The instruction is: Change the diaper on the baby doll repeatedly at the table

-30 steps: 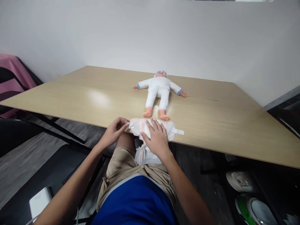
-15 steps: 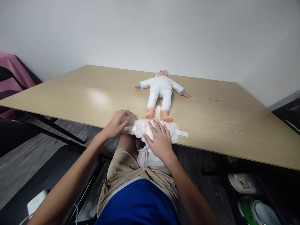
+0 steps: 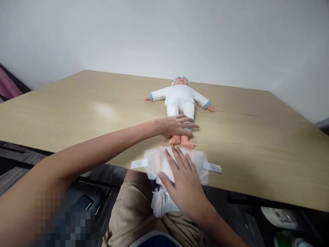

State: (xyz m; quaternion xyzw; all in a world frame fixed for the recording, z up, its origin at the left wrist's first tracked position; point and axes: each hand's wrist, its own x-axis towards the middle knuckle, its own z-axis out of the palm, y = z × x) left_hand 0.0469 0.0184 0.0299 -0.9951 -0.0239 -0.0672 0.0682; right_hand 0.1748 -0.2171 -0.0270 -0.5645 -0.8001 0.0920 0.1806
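A baby doll (image 3: 180, 94) in a white outfit with blue cuffs lies on its back on the table, arms spread and feet toward me. My left hand (image 3: 178, 126) reaches across its lower legs, fingers curving over both ankles, which are close together. Just in front of the feet, an unfolded diaper (image 3: 202, 157) lies at the table edge, its tabs stretched out to both sides. Its near part hangs over the edge toward my lap. My right hand (image 3: 183, 178) rests flat on the diaper with fingers spread, covering its middle.
The wooden table (image 3: 257, 147) has a thin seam running across it beneath the doll. Behind it rises a white wall (image 3: 164, 34). A dark chair (image 3: 84, 202) stands below at the left, and white and green items are under the table at the lower right.
My left hand has moved from beside the diaper to the doll's ankles, and the doll's feet are closer together. My right hand stays on the diaper. The view has come nearer.
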